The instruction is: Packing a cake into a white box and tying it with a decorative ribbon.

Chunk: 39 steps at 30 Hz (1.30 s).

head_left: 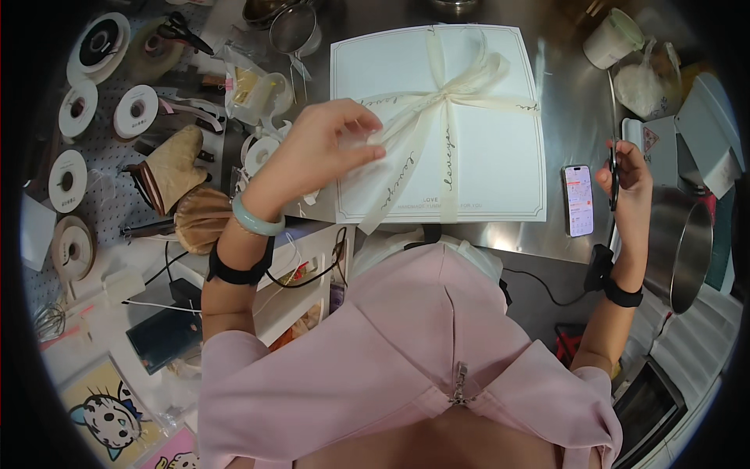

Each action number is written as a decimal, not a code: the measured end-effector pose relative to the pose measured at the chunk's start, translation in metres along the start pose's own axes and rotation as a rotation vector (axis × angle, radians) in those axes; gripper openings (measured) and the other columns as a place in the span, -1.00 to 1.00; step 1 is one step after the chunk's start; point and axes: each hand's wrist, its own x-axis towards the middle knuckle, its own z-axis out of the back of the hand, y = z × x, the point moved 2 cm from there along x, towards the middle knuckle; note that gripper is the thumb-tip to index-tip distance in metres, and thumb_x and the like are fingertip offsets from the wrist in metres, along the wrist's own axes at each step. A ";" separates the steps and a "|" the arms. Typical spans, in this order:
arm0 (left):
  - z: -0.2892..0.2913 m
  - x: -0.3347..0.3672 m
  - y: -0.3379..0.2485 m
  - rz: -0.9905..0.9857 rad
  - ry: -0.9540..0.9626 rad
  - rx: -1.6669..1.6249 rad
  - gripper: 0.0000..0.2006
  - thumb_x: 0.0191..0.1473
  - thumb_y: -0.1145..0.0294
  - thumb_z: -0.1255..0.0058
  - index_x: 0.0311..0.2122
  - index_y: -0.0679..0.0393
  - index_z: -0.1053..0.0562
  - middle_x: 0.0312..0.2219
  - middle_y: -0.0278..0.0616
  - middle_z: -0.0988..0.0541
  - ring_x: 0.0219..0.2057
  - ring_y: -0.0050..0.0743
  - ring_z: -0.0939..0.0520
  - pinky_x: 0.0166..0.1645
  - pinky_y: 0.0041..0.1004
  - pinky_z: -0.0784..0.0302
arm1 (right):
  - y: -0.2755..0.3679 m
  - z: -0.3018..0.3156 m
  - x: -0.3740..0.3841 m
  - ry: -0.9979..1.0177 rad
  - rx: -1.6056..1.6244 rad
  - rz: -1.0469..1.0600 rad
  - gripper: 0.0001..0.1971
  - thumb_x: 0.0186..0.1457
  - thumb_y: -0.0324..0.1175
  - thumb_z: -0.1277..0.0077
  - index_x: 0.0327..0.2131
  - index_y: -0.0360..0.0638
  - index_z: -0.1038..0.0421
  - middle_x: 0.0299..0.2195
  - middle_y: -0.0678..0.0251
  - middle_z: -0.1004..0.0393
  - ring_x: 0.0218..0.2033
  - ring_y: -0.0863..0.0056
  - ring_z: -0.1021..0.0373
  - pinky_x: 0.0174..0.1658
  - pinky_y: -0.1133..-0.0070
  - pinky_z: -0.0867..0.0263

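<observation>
A large white square gift box [500, 164] lies on the steel worktop in front of me. Printed cream ribbon [447, 168] crosses its lid and is tied in a bow [469, 78], with loose tails running toward the near edge. Over the box's left side is my left hand [340, 141], thumb and fingers apart, close to the bow's left loop; whether it touches the ribbon I cannot tell. My right hand [631, 176], off to the right, has its fingers closed round slim dark scissors [614, 172], seen edge-on. Beside it lies a lit phone [578, 201].
Ribbon spools [69, 181] and an oven mitt [176, 168] hang on a pegboard at left. A strainer [295, 31] stands behind the box's left corner. At right are a steel bowl [683, 250], a lidded tub [613, 39] and a plastic bag [644, 84].
</observation>
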 end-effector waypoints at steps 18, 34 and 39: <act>-0.002 0.001 0.005 0.015 -0.174 -0.301 -0.50 -0.09 0.44 -0.16 -0.04 0.22 -0.22 -0.50 -0.28 -0.51 -0.46 -0.72 -0.47 -0.36 -0.69 -0.36 | 0.009 -0.019 -0.053 -0.139 -0.191 -0.043 -0.49 -0.17 -0.32 -0.26 -0.17 -0.34 -0.27 -0.48 0.48 -0.35 -0.47 0.78 -0.24 -0.42 0.81 -0.14; -0.025 -0.022 -0.010 -0.516 0.009 0.157 -0.75 -0.23 0.66 0.01 -0.36 0.12 -0.49 -0.18 -0.16 -0.39 -0.49 -0.43 -0.40 -0.42 -0.54 -0.35 | 0.042 -0.051 -0.081 -0.078 -0.034 -0.049 -0.49 -0.29 -0.45 -0.31 -0.21 -0.22 -0.29 -0.45 0.55 -0.28 -0.49 0.81 -0.17 -0.47 0.83 -0.08; -0.024 0.012 -0.023 -0.257 -0.008 -0.424 -0.89 -0.09 0.57 -0.02 -0.37 0.22 -0.49 -0.36 -0.24 -0.51 -0.58 -0.67 -0.40 -0.50 -0.66 -0.31 | 0.068 -0.066 -0.082 0.006 -0.269 0.029 -0.38 -0.45 -0.35 -0.39 -0.21 -0.23 -0.32 -0.49 0.54 -0.26 -0.49 0.76 -0.16 -0.47 0.77 -0.07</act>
